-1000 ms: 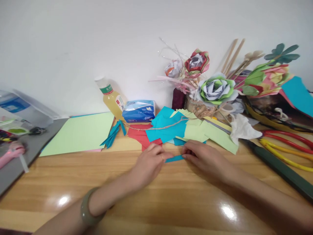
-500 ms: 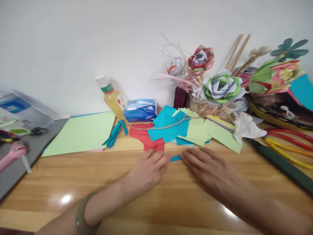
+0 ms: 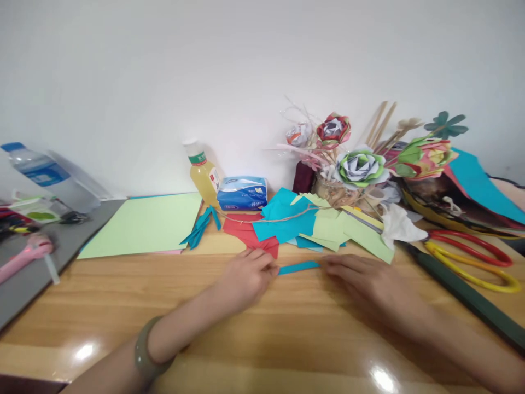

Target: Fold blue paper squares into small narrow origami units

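Note:
A narrow blue folded paper strip (image 3: 299, 267) lies across the wooden table in front of me. My left hand (image 3: 248, 276) is closed, its fingertips pinching the strip's left end. At the other end my right hand (image 3: 369, 279) rests with fingers stretched out, the tips at or just past the strip's edge; whether they touch it I cannot tell. Just behind my left hand are red paper pieces (image 3: 246, 232). Blue paper pieces (image 3: 283, 221) and light green paper pieces (image 3: 332, 227) are heaped behind the strip, with a thin twine across them.
Folded blue strips (image 3: 199, 227) lie beside a light green sheet (image 3: 143, 224). Along the wall stand a juice bottle (image 3: 204, 178), a tissue pack (image 3: 241, 194) and paper flowers (image 3: 363, 167). Red-and-yellow-handled scissors (image 3: 471, 276) and a dark green tool (image 3: 463, 295) lie at right.
My right hand went from pinching the strip to stretched fingers and slid right, baring more of it. My left hand stays at the left end. The camera view shifted slightly.

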### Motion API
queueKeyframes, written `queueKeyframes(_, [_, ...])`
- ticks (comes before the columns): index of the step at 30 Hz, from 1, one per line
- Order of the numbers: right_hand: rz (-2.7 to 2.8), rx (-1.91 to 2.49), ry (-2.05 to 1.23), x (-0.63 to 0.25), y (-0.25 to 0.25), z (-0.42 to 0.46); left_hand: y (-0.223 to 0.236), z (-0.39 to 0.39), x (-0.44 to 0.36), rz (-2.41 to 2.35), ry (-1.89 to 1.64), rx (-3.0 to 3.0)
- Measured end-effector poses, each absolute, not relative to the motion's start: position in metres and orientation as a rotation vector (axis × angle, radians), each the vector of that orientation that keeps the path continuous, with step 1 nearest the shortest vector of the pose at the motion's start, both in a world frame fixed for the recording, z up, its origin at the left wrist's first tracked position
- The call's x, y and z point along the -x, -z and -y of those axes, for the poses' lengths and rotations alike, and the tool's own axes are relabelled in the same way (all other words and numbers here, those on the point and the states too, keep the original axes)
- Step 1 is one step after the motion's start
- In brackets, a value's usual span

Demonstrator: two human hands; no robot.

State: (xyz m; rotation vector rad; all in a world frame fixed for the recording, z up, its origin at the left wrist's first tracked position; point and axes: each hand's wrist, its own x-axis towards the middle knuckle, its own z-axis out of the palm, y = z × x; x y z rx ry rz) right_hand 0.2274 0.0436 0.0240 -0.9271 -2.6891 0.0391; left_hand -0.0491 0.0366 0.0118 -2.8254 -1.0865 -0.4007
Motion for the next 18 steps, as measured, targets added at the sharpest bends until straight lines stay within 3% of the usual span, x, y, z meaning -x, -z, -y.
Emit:
queueKeyframes(6, [2.764,0.778,0.069,-0.187,-0.021,-0.053,-0.023,-0.038,0.036,1.159,0.343,2.88])
queueKeyframes(18, [2.68,0.845,-0.276,-0.171,-0.047,-0.052,-0.027,-0.04,0.033,1.486,0.561,3.119])
